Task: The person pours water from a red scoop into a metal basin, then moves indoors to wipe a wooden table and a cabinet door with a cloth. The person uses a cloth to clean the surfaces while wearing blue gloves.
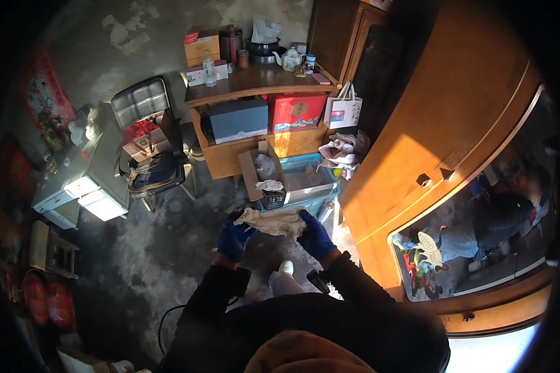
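Observation:
Between my two hands a crumpled off-white cloth (pixel 274 223) is stretched out in front of my body. My left hand (pixel 234 238), in a blue glove, grips its left end. The right end is pinched by my right hand (pixel 315 236), gloved in the same blue. Just beyond the cloth stand an open cardboard box (pixel 249 173) with crumpled plastic and a white cloth in it, and blue plastic baskets (pixel 295 163). A metallic cylinder (pixel 325 211) leans beside the baskets.
A wooden cabinet (pixel 400 182) with a mirror rises at the right. Ahead, a wooden desk (pixel 256 81) carries a teapot (pixel 291 59), a bottle (pixel 209 70) and boxes. A black chair (pixel 142 100) holding a paper bag (pixel 147 144) stands left, near a pale drawer unit (pixel 100 154).

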`<state>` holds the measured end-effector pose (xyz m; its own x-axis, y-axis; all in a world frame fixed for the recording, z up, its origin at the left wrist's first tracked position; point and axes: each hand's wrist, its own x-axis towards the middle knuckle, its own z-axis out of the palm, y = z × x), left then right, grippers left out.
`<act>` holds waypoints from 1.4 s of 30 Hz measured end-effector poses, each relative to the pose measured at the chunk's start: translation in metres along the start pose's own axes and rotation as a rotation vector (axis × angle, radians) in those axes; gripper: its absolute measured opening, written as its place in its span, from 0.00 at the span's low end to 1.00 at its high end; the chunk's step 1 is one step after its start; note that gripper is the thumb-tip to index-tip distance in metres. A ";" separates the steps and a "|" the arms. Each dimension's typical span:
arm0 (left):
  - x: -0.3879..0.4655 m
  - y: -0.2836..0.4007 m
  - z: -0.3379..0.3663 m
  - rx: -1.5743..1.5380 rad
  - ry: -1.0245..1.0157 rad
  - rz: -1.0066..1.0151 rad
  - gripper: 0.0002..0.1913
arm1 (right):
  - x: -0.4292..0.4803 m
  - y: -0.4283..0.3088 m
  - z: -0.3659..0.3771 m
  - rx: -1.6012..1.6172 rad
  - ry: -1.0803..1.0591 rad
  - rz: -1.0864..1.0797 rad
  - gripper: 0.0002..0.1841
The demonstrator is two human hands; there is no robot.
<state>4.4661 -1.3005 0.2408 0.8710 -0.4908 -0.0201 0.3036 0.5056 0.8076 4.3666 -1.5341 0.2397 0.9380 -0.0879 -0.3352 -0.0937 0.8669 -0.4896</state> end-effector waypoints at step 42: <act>0.734 0.194 -0.020 0.464 -0.097 0.362 0.12 | 0.554 -0.292 0.148 -0.540 -0.018 -0.623 0.12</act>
<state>5.1723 -1.5484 0.3712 0.8417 -0.4187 0.3409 -0.2257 0.3008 0.9266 4.9633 -1.7637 0.3158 0.8759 -0.4628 0.1361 0.3022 0.3065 -0.9026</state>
